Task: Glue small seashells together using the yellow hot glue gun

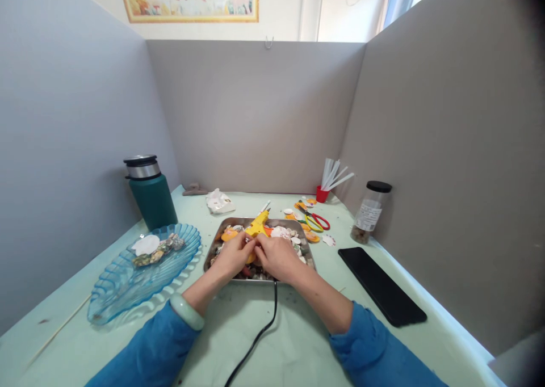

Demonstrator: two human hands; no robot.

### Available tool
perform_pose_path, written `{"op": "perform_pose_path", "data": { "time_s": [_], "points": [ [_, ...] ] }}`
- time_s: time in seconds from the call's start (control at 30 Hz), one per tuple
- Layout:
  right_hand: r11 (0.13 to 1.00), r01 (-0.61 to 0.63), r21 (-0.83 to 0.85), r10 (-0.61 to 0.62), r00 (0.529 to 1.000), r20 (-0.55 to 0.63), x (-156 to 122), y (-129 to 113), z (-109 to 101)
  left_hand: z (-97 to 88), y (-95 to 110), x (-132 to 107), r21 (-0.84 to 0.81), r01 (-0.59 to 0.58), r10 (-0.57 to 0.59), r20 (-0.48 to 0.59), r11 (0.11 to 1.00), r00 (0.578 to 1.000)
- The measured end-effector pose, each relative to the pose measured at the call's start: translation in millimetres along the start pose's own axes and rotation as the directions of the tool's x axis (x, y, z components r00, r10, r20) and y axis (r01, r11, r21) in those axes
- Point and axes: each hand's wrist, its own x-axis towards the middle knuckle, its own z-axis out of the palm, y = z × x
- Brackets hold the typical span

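Note:
My left hand [232, 256] and my right hand [279, 256] meet over a metal tray [212, 244], their fingertips pinched close together. Whatever small thing they hold is hidden by the fingers. Just beyond the fingertips, a yellow hot glue gun [259, 224] lies over the tray with its nozzle pointing away. Shells [294, 240] and orange and white cut-out pieces [230, 235] fill the tray around my hands. A black cord [264, 328] runs from the tray's front edge toward me.
At left are a blue shell-shaped dish [121, 287] with a shell-covered piece [159, 251], and a green bottle [152, 197]. Scissors [317, 221], a red cup [322, 194] of glue sticks, a jar [369, 214] and a black phone [381, 285] lie right. Grey partitions [255, 114] enclose the table.

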Motion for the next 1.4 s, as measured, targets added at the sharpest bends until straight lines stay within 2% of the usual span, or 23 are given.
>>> {"op": "perform_pose_path", "data": {
  "time_s": [0.13, 0.23, 0.33, 0.6, 1.4],
  "points": [
    [1.0, 0.004, 0.011, -0.004, 1.0, -0.01, -1, 0, -1, 0.3, 1, 0, -0.065, 0.025, -0.024, 0.01, 0.998, 1.0],
    [1.0, -0.002, 0.021, 0.003, 0.999, -0.032, -1, -1, -2, -0.2, 7, -2, -0.187, 0.087, -0.085, 0.019, 0.979, 0.996],
    [0.999, -0.015, 0.036, 0.017, 0.998, -0.056, -1, -2, -3, -0.5, 15, -6, -0.295, 0.099, -0.1, 0.011, 0.95, 0.995],
    [0.999, -0.013, 0.049, 0.018, 0.995, -0.098, -1, 0, 0, -1.2, 22, -9, -0.384, 0.119, -0.118, 0.026, 0.916, 0.993],
    [0.998, 0.05, 0.033, -0.047, 0.996, -0.075, 0, 2, 1, -2.7, 20, -8, -0.361, 0.107, -0.102, 0.033, 0.926, 0.994]
  ]
}}
